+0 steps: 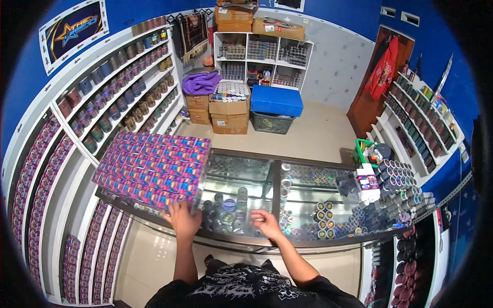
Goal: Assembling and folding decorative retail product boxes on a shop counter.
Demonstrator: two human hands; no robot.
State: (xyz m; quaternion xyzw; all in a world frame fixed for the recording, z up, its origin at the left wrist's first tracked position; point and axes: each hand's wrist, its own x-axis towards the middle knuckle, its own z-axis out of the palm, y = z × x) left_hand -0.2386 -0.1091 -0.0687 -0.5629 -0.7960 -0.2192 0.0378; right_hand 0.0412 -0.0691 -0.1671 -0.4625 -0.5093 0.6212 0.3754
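We have a broad block of small purple-and-pink boxes (154,167) on the left end of the glass-topped bench (276,190). Our left hand (184,219) touches the block's near edge (we cannot tell whether its grip is clenched on any box). Our right hand (265,223) is over the glass, apart from the boxes, its grip released, fingers loosely bent. Toward the right end we see stacked round containers (396,177) beside a white-and-pink carton (368,191).

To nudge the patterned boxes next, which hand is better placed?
Probably the left hand: it's at the near edge of the patterned boxes; the right hand is farther off, above the glass counter.
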